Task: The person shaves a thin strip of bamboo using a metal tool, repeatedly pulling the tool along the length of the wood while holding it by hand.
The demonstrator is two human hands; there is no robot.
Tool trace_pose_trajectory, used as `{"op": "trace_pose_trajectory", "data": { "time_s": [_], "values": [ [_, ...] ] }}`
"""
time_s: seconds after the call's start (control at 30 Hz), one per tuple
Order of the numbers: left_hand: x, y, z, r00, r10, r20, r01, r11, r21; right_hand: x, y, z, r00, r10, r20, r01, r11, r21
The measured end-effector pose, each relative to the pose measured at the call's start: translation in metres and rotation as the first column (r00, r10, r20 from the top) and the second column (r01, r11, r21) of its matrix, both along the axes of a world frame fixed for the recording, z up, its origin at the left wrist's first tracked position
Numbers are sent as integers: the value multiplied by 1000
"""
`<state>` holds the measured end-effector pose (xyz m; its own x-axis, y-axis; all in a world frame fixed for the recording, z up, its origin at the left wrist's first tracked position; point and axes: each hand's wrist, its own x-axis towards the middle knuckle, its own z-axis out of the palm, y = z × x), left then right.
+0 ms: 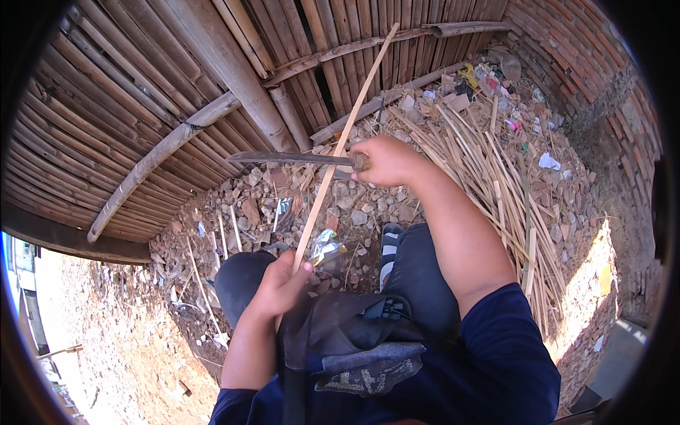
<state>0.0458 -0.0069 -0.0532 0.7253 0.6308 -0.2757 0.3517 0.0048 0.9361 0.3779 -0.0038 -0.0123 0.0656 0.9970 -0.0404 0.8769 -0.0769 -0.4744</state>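
Beyond the navy shirt (496, 368), the left hand (282, 285) grips a strip (320, 202), the extended right hand (386, 161) a knife (287, 159).

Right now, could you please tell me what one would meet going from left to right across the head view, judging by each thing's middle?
Left hand, shiny wrapper, right hand, stick pile, brick wall.
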Motion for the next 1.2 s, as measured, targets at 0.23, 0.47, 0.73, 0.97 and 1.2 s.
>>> {"op": "trace_pose_trajectory", "data": {
  "time_s": [0.23,0.47,0.73,0.97,1.2],
  "values": [
    [-3,3,-6,998,-20,-54,24,997,69,12,1,3,977,-210,-30,208,977,-56],
    [-3,1,0,998,-6,-62,8,999,35,2,1,17,975,-211,-75,196,967,-165],
    [3,-3,6,996,36,83,-29,996,-81,33,0,0,946,-288,-146,291,957,-2],
    [1,-1,2,1000,26,18,-25,1000,-7,20,-2,4,958,-240,-154,242,970,-9],
    [1,-3,7,999,20,33,-20,1000,-11,0,-1,8,998,36,-54,-38,999,-33]
  ]
}}
